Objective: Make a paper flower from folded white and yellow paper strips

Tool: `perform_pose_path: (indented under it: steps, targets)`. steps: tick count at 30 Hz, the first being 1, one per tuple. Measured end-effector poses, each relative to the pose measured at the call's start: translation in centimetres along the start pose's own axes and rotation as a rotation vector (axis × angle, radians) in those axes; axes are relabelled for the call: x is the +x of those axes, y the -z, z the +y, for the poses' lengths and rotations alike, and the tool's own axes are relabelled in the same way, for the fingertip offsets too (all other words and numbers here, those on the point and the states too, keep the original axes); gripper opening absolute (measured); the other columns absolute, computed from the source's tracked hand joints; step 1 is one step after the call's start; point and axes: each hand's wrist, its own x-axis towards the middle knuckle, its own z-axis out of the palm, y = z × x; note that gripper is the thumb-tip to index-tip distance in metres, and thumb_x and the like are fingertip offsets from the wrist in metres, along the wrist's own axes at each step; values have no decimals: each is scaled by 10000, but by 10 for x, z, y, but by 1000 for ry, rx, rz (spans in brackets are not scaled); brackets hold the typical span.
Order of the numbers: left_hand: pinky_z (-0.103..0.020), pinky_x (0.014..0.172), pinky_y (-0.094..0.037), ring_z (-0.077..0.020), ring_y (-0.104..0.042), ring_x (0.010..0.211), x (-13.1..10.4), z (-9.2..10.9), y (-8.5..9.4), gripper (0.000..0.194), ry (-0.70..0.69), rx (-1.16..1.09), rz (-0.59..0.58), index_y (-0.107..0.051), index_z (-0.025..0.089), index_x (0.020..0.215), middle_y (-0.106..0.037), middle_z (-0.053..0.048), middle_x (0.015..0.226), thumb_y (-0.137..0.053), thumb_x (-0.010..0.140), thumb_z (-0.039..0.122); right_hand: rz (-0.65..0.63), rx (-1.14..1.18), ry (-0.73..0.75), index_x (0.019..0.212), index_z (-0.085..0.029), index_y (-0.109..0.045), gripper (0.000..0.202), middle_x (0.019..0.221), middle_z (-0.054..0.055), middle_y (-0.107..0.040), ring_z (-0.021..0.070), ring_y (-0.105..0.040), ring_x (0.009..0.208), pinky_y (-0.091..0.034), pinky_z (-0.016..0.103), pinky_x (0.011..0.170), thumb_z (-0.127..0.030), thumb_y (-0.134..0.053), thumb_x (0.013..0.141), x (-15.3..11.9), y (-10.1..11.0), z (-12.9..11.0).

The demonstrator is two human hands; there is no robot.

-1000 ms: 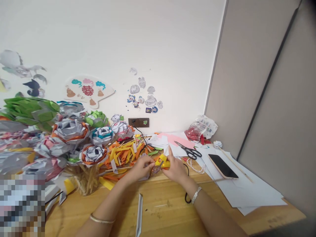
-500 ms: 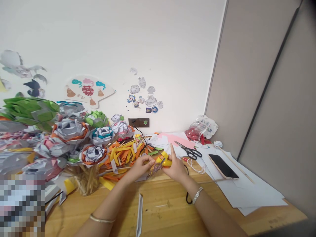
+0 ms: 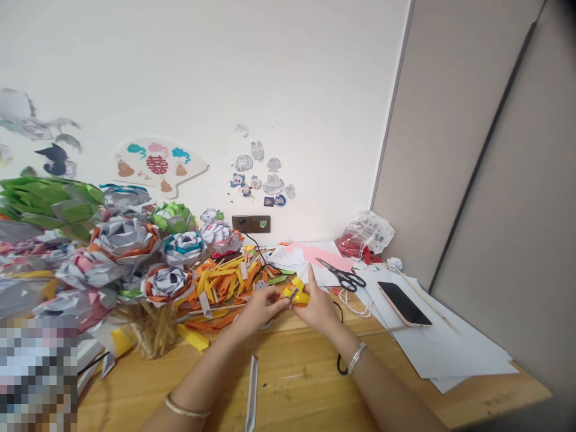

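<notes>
My right hand [image 3: 317,309] is wrapped around a small yellow glue gun [image 3: 294,290], its index finger stretched upward. A black cord hangs below that hand. Close against the glue gun's left side, my left hand [image 3: 263,309] has its thumb and fingertips pinched together. What the left fingers hold, if anything, is hidden. Behind the left hand lies a small pale, purplish crumpled-looking piece [image 3: 261,285]. A folded white paper strip [image 3: 252,393] rests on the wooden table [image 3: 297,390] nearer to me.
Folded paper flowers [image 3: 126,240] crowd the left side, with orange and yellow paper strips [image 3: 220,282] beside them. At right lie black-handled scissors [image 3: 348,280], a bead string [image 3: 357,307], a phone [image 3: 405,304] and white paper sheets [image 3: 459,354]. A plastic bag [image 3: 366,234] stands behind.
My left hand has turned and closed in on the glue gun, and the mottled purplish piece seen under its fingers before is now hidden. The view has shifted slightly.
</notes>
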Motion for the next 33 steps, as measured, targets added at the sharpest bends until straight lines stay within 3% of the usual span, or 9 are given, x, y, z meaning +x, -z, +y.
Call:
perform_pose_path:
  steps: [6,12,18,24,30,33]
  targets:
    - [-228,538,-404,-140,-532,565,1,-1,0,343,30,-22,-25,-606,123,745,-598,-5,610,-566,711,462,-18,6,-36,1399,-187,42,991,932,47,-667,221,-617,772,-374,249,584,-329,-616,672,0,0,-2]
    - [-250,665,-448,-170,-574,742,0,6,18,380,-12,-115,-168,-653,118,954,-677,-58,854,-592,700,394,4,55,-68,1400,-191,29,1012,936,39,-659,220,-613,840,-399,257,651,-315,-641,652,1,2,-1]
    - [-273,715,-457,-190,-589,787,0,10,17,365,-20,-113,-149,-650,128,1007,-690,-65,920,-596,690,301,27,93,-80,1398,-177,54,1028,887,32,-655,203,-610,766,-395,243,610,-293,-643,651,2,0,2]
    - [-297,765,-449,-210,-591,833,1,15,10,345,23,-62,-46,-665,101,961,-689,-95,943,-597,676,284,70,112,-85,1397,-163,51,1015,808,15,-642,193,-592,706,-380,238,578,-273,-627,650,2,-2,3]
    - [-264,636,-465,-187,-604,692,1,15,16,380,36,-89,-89,-661,92,973,-701,-78,814,-535,750,372,86,141,-47,1394,-185,58,1013,777,-9,-634,183,-590,677,-385,238,572,-263,-627,652,2,-1,1]
    - [-273,705,-474,-209,-614,808,0,14,19,369,-4,-133,-107,-665,108,981,-696,-87,935,-553,743,366,61,142,-62,1395,-180,47,1016,791,-2,-639,186,-597,695,-396,240,584,-258,-635,646,2,0,0]
